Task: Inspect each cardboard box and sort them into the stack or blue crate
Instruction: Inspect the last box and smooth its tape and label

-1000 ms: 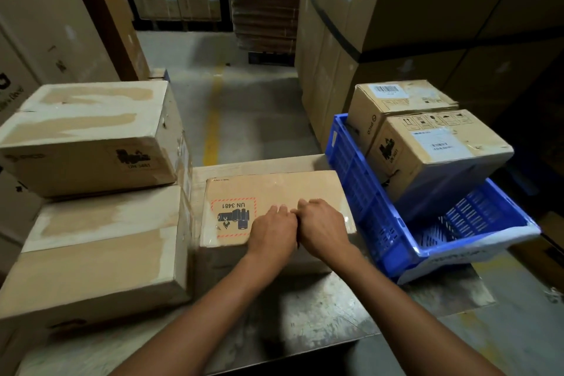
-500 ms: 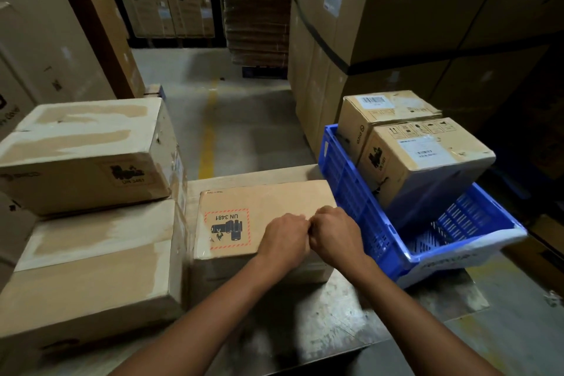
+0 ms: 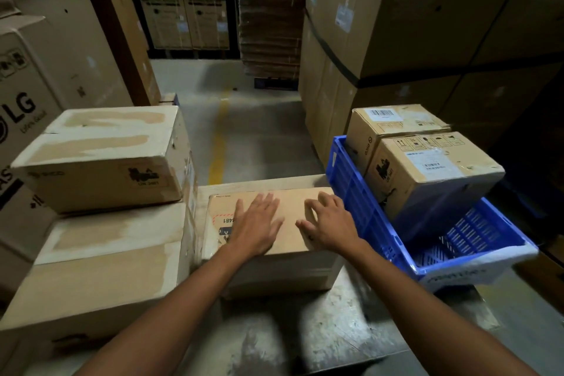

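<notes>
Both hands have parted from the middle: left hand (image 3: 256, 229) and right hand (image 3: 331, 224) lie flat, fingers spread, on the cardboard box (image 3: 291, 206).

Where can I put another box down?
Bare: the metal table between the middle box and the near edge, and the near end of the blue crate, in front of its two boxes. Crowded: the middle box sits close between the left stack and the crate, with the left hand and right hand flat on top.
</notes>
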The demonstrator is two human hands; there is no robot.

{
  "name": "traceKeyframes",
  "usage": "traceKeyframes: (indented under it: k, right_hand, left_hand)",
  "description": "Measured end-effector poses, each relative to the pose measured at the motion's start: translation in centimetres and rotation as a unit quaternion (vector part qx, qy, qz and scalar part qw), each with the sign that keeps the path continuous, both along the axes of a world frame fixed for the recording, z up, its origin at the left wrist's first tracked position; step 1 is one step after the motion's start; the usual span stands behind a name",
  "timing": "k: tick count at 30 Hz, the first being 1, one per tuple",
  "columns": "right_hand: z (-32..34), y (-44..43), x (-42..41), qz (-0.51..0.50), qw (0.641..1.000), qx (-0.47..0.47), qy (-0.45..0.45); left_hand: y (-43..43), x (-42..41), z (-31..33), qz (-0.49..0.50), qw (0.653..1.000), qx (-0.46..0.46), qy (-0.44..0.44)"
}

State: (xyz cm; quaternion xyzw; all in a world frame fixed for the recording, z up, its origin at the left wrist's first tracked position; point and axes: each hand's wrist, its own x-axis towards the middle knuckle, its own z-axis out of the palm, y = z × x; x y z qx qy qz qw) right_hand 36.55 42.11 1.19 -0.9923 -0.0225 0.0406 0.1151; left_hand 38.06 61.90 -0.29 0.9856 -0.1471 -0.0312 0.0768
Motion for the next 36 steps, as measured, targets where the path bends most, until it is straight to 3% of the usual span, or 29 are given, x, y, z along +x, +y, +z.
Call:
traceKeyframes:
  k: [4,8,11,16,19,22,27,29,32,34,36]
  right_hand:
    - [-1.1,0.0,-0.4,-0.154,0.977,0.146,0.037]
    - [-1.0,-0.5,0.2,-0.191,0.951,0.240,0.039]
    - [-1.4,-1.1,-0.4,-0.203,0.941,0.270,0.015]
    - [-0.8,-2.5,-1.7,-0.239,0.921,0.307,-0.017]
    - [0.0,-2.7,-2.9,-0.232,0.915,0.316,-0.091]
    - [-0.2,-2.1,-4.5,-0.243,0.881,0.371,-0.163]
    - [-4.7,-0.8,-7.1,-0.365,0.810,0.435,-0.150]
    - [-6.8,-0.7,-8.0,-0.392,0.810,0.418,-0.127]
    - [-8.7,-0.7,-9.3,-0.394,0.831,0.386,-0.072]
    - [-9.1,-0.6,-9.9,-0.366,0.861,0.344,-0.075]
    - [-8.9,0.0,-10.0,-0.292,0.916,0.247,-0.122]
  left_hand:
    - [3.8,-0.8,-0.5,0.226,0.969,-0.094,-0.046]
    - [5.6,-0.7,0.1,0.345,0.888,-0.303,0.012]
    - [6.1,-0.5,0.5,0.352,0.857,-0.377,0.019]
    - [7.3,-0.8,0.8,0.330,0.859,-0.390,0.009]
    - [6.9,-1.8,1.6,0.289,0.862,-0.409,-0.075]
    - [5.9,-3.8,1.7,0.270,0.841,-0.443,-0.152]
    - [5.3,-7.3,-2.4,0.316,0.808,-0.480,-0.128]
    - [5.8,-8.6,-5.3,0.348,0.813,-0.459,-0.090]
    - [6.7,-10.3,-8.1,0.345,0.846,-0.404,-0.045]
    - [6.7,-10.8,-8.4,0.320,0.874,-0.362,-0.047]
    - [6.4,-10.7,-8.1,0.271,0.910,-0.306,-0.070]
